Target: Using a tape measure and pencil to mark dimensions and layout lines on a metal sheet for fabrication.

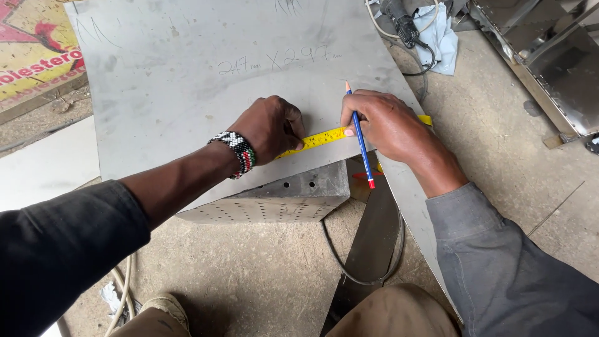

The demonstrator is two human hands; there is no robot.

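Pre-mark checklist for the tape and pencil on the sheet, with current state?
1. Tape measure lies flat on the metal sheet: ok.
2. Left hand pins the tape: ok.
3. Right hand holds the pencil and presses the tape: ok.
4. Pencil tip on the sheet: not ok, it points up, away from the tape.
5. Tape end hooked on the sheet's edge: cannot tell, right hand hides it.
6. Sheet steady on the perforated box: cannot tell.

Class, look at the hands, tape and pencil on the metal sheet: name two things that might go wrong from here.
1. The tape is pinned only by fingers; if the left hand slips, the mark may land off.
2. The right hand holds the pencil near the sheet edge, which might cut.
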